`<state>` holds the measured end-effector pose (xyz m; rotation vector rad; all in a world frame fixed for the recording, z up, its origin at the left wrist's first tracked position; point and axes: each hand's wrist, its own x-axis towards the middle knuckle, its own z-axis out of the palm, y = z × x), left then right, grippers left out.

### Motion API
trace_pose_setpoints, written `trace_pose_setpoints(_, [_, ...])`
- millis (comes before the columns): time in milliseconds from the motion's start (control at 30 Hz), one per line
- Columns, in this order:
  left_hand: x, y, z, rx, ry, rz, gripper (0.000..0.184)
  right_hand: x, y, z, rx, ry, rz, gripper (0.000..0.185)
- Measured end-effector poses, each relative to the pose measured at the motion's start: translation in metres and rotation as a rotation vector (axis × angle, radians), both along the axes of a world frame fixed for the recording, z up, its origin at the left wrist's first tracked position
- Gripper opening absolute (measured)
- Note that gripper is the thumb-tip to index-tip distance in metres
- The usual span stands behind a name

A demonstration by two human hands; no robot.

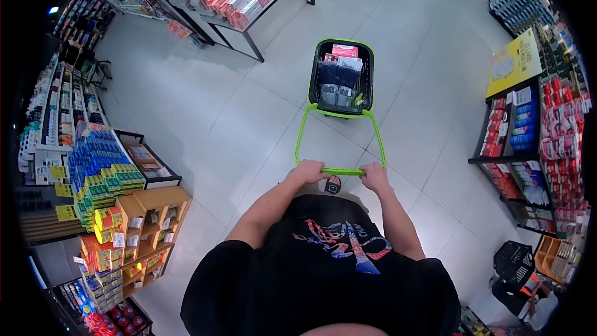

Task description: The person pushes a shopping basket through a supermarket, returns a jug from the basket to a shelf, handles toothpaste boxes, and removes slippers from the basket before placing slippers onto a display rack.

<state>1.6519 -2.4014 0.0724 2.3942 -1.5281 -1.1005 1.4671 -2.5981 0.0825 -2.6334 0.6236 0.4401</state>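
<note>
Green handle gripped near both corners: left hand curled round it, right hand likewise. Black shopping basket on floor, straight ahead of hands, long axis pointing away from wearer; neither hand clearly nearer.

Pale tiled floor around you
A display table stands left ahead, a wooden shelf unit on your left, dark shelving on your right.
</note>
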Motion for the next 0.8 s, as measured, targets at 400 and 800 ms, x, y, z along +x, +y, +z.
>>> trace_pose_setpoints(400, [0.184,-0.118,-0.016,0.025,0.069,-0.002,0.047,0.176,-0.111,-0.019,0.083,0.122,-0.039,0.02])
trace_pose_setpoints(800, [0.374,-0.221,-0.022,0.05,0.101,-0.142,0.053,0.377,-0.209,0.009,0.264,0.292,0.046,0.027])
